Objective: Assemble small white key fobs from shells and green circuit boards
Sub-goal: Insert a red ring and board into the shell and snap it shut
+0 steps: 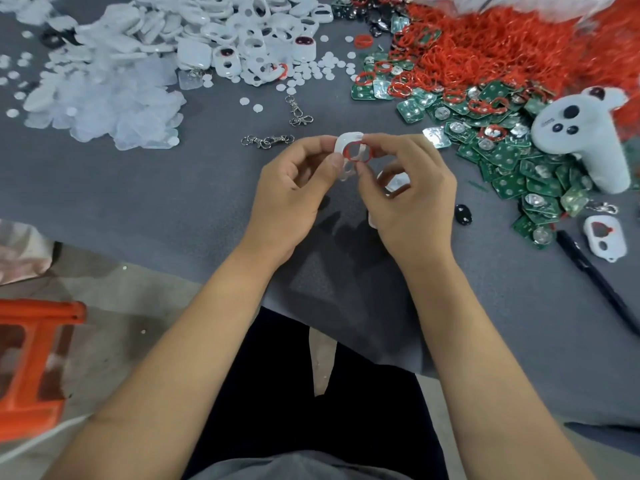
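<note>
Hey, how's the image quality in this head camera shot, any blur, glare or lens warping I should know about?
Head view: wide-angle warping bends the grey table edges; the red ring pile and shell pile at the top smear soft; the white shell between left hand and right hand is fairly sharp; lighting even, soft shadows, faint glare on circuit boards.
</note>
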`<state>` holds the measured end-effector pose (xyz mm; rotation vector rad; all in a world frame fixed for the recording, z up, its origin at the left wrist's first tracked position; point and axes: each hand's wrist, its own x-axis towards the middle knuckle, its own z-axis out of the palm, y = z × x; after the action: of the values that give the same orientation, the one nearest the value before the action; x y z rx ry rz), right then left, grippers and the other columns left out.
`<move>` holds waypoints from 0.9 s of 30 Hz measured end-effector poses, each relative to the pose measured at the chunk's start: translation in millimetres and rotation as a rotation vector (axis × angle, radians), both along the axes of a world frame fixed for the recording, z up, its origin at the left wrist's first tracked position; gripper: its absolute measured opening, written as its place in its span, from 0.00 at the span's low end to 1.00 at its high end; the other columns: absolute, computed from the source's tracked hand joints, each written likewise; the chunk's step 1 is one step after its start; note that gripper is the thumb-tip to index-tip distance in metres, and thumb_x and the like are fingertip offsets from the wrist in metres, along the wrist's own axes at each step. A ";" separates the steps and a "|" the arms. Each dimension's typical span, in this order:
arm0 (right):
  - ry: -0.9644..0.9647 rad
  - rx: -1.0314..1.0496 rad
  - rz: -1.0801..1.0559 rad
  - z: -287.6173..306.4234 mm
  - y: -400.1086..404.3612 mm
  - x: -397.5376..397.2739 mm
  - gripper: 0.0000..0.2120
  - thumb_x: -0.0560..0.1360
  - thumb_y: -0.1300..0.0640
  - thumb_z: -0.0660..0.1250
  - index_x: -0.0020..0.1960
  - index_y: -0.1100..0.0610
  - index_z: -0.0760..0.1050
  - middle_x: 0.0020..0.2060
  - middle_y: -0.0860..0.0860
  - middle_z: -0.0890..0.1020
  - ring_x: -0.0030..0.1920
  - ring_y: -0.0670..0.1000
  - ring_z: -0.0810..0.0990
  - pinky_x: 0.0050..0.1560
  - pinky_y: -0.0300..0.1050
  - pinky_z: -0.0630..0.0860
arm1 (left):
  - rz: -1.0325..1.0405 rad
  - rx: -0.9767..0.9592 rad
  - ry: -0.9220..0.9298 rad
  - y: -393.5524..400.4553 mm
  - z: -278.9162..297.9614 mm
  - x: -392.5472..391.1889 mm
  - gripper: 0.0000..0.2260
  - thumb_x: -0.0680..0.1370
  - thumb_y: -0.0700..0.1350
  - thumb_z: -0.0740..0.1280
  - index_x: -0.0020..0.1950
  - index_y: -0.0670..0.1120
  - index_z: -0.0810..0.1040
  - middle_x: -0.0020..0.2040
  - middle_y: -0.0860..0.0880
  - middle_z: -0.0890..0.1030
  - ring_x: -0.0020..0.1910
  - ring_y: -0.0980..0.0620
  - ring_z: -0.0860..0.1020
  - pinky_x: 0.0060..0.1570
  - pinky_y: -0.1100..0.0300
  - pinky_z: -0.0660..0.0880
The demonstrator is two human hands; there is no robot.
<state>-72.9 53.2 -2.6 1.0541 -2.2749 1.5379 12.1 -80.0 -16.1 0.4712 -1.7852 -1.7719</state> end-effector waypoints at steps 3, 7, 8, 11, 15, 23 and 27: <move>0.008 -0.004 -0.004 0.4 -0.3 0.8 0.11 0.77 0.63 0.73 0.58 0.56 0.85 0.50 0.51 0.83 0.38 0.50 0.80 0.41 0.50 0.79 | -0.017 -0.010 0.020 0.4 1.2 0.3 0.05 0.83 0.43 0.68 0.57 0.49 0.82 0.50 0.54 0.86 0.50 0.58 0.83 0.52 0.63 0.79; 0.015 0.005 -0.014 1.5 0.3 2.0 0.11 0.77 0.62 0.74 0.58 0.57 0.85 0.50 0.51 0.83 0.38 0.50 0.80 0.42 0.49 0.79 | -0.028 0.012 0.018 0.7 2.9 0.6 0.05 0.84 0.45 0.67 0.57 0.50 0.83 0.49 0.52 0.87 0.48 0.56 0.84 0.47 0.62 0.80; 0.014 0.010 -0.014 1.4 0.4 2.0 0.11 0.77 0.62 0.74 0.58 0.57 0.85 0.50 0.52 0.84 0.38 0.50 0.80 0.42 0.49 0.79 | -0.019 0.007 0.010 0.9 2.8 0.6 0.05 0.84 0.46 0.67 0.57 0.49 0.83 0.48 0.52 0.87 0.47 0.56 0.84 0.46 0.63 0.80; 0.017 0.019 -0.018 0.7 0.8 1.5 0.10 0.77 0.62 0.74 0.58 0.58 0.85 0.50 0.52 0.84 0.38 0.50 0.80 0.43 0.50 0.79 | -0.007 -0.016 -0.020 1.0 2.2 0.1 0.07 0.85 0.46 0.66 0.56 0.47 0.84 0.46 0.52 0.87 0.44 0.57 0.82 0.43 0.65 0.78; 0.036 0.032 -0.015 -0.2 0.1 1.1 0.10 0.78 0.61 0.74 0.59 0.56 0.85 0.50 0.50 0.84 0.39 0.47 0.78 0.42 0.47 0.78 | -0.011 -0.014 -0.046 0.5 2.4 -0.3 0.08 0.85 0.48 0.65 0.56 0.47 0.83 0.46 0.52 0.86 0.43 0.55 0.80 0.42 0.61 0.77; 0.020 0.031 -0.001 -0.2 0.4 1.0 0.10 0.78 0.60 0.74 0.59 0.57 0.85 0.50 0.51 0.84 0.38 0.48 0.78 0.41 0.47 0.78 | -0.007 0.016 -0.016 0.6 2.1 -0.6 0.06 0.85 0.48 0.65 0.55 0.50 0.82 0.45 0.54 0.85 0.42 0.54 0.79 0.39 0.62 0.76; 0.031 0.051 0.005 -0.2 0.4 1.1 0.10 0.79 0.59 0.73 0.59 0.57 0.85 0.50 0.50 0.84 0.38 0.48 0.79 0.41 0.48 0.78 | 0.001 0.015 -0.010 0.1 -0.1 -0.2 0.08 0.83 0.53 0.65 0.55 0.54 0.83 0.44 0.54 0.85 0.40 0.56 0.78 0.37 0.62 0.75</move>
<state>-71.8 53.6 -2.7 1.0891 -2.3041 1.4625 12.0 -80.0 -16.2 0.4873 -1.7793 -1.7859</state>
